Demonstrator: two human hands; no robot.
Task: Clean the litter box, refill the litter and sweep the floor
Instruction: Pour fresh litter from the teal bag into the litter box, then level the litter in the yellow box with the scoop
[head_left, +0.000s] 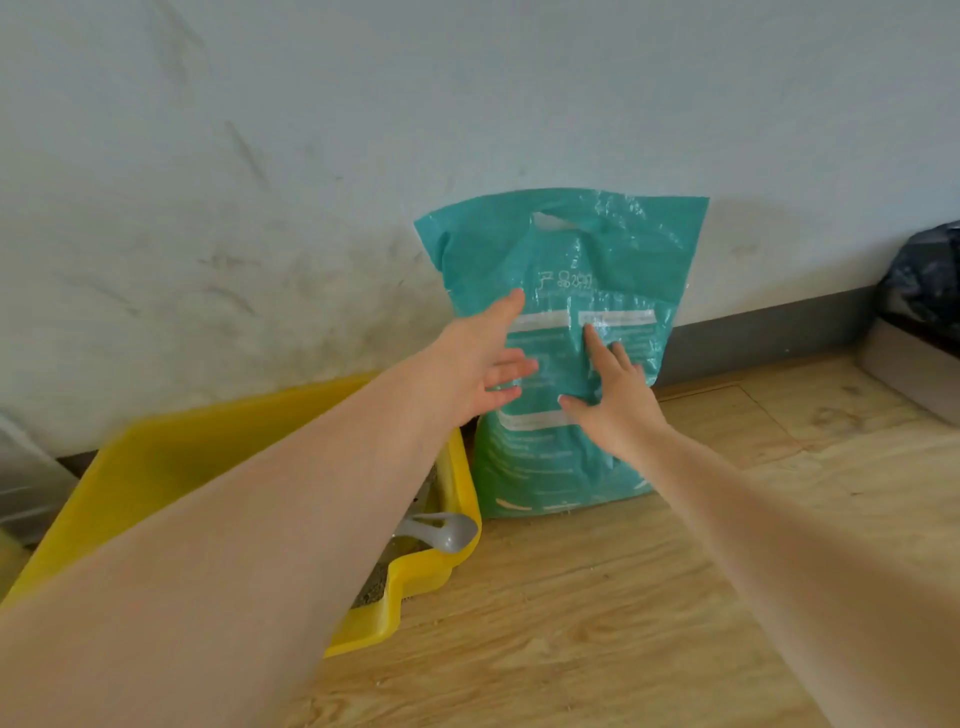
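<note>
Yellow litter box (462, 483), on wood floor (597, 623): grey litter, grey scoop (441, 530) on its right rim. Left hand (480, 364), right hand (613, 395): fingers spread, gripping nothing, before the bag. Teal litter bag (587, 249), upright against wall (260, 182), just beside box. Black bag (924, 280), far right.

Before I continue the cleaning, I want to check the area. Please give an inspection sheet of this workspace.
Surface: wooden floor, small crumbs near the box.
Job's things: teal litter bag upright against the wall; yellow litter box to its left, grey scoop lying on its rim.
Clutter: black bag at the right edge.
Grippers: left hand and right hand open, reaching at the bag's front; contact unclear.
Cables: nothing seen.
Surroundings: scuffed white wall, grey baseboard.
</note>
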